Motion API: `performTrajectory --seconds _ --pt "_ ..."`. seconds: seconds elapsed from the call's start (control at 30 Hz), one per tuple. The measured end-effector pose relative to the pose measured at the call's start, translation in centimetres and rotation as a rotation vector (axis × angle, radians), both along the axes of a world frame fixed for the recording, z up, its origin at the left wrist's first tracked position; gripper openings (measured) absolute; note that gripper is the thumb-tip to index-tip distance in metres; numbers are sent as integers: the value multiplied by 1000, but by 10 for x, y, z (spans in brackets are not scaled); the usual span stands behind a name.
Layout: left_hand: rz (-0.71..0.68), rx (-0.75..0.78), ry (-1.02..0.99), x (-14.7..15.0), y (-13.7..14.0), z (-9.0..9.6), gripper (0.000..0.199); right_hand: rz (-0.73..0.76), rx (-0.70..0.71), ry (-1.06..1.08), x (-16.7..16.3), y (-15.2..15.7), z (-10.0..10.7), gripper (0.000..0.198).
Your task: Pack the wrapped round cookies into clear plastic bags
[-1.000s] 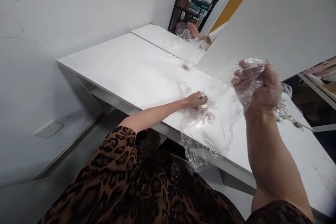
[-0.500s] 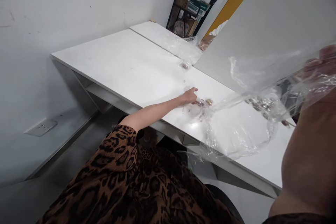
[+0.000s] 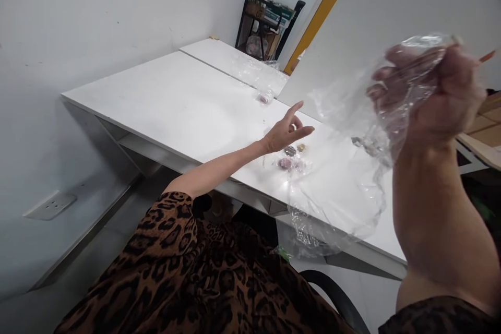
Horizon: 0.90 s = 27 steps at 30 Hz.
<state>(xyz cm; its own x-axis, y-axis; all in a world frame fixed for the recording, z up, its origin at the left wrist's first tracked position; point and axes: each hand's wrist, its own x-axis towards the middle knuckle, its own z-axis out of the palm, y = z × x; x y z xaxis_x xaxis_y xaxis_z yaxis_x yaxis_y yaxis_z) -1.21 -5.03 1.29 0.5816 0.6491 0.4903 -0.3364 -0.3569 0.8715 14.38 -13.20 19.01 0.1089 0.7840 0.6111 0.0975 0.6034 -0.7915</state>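
Observation:
My right hand (image 3: 438, 86) is raised at the right with its fingers closed on a large clear plastic bag (image 3: 336, 203). The bag hangs from that hand and spreads over the white table (image 3: 156, 99), past its front edge. My left hand (image 3: 288, 130) hovers over the middle of the table, thumb and index finger stretched apart, holding nothing visible. Just below it lie a small dark item (image 3: 289, 151), a yellowish one (image 3: 300, 147) and a pinkish one (image 3: 285, 163); their kind is unclear. More small wrapped pieces (image 3: 368, 145) show near the bag's right side, blurred.
A small wrapped piece (image 3: 264, 98) lies by the upright grey panel (image 3: 352, 57). Crumpled clear plastic (image 3: 254, 70) is on the table's far section. A black rack (image 3: 260, 23) with boxes stands beyond, and cardboard boxes (image 3: 487, 124) are at the far right. A dark curved chair part (image 3: 332, 292) sits below the table.
My right hand has moved left and into fuller view with the bag. My left hand has lifted off the small items, and its fingers have spread. The view has shifted slightly.

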Motion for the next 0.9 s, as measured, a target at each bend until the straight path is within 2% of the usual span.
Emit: performTrajectory --seconds 0.07,0.1,0.2,0.23,0.3,0.4,0.53,0.6,0.7,0.73,0.8,0.83,0.9 --pt "-48 36 -22 -1 -13 19 91 50 -17 15 -25 3 -10 30" --pt "-64 54 -27 0 -18 28 85 68 -28 15 -35 4 -13 31" --pt "-58 100 -59 1 -25 48 41 107 -46 -5 -50 6 -18 36" --pt "-31 99 -81 0 -25 54 31 123 -44 -10 -50 6 -17 37" --pt "60 55 -150 -6 -19 66 25 148 -21 -1 -42 5 -15 38" --pt "229 -113 -325 -21 1 84 19 135 -34 51 -19 0 -18 37" --pt "427 -356 -608 -50 55 96 23 27 -110 203 20 4 -48 32" --pt "502 -486 -682 -69 94 94 25 -53 -197 278 37 13 -70 33" --pt "634 -673 -686 -109 163 88 19 -164 -354 329 54 30 -102 32" --pt "687 -693 -660 -124 185 87 23 -184 -405 321 56 35 -110 31" --pt "781 -650 -559 -152 220 84 51 -204 -489 269 57 46 -124 28" --pt "815 -640 -491 -165 231 83 61 -214 -516 234 56 52 -129 28" --pt "867 -557 -324 -181 239 76 68 -243 -550 165 50 65 -138 30"
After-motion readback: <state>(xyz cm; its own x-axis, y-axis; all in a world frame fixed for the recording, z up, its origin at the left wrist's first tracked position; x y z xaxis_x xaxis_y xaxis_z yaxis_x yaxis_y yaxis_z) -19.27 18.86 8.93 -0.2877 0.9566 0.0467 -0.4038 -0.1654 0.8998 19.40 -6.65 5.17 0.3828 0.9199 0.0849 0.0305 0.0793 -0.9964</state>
